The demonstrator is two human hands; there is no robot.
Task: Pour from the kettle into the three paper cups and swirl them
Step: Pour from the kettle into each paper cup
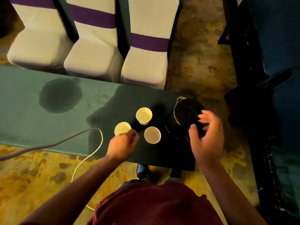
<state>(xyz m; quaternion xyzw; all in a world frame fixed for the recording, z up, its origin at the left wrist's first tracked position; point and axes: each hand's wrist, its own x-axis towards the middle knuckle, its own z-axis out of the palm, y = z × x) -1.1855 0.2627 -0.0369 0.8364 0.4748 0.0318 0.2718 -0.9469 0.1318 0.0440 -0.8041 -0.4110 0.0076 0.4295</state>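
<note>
1. Closest in, the left paper cup (122, 128) is pinched at its near rim by the left hand (123, 144).
2. The right hand (207, 135) is spread wide over the handle of the black kettle (186, 117), gripping nothing.
3. Two more cups are seen: one (144, 115) at twelve o'clock of the group, one (152, 135) at four.
4. All is borne by a green tablecloth (24, 111) with dark wet patches.

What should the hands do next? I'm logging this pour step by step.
Probably close the right hand round the kettle handle and lift: its fingers are spread over the handle, not yet gripping. The left hand already touches the near-left paper cup, and all three cups stand upright.
</note>
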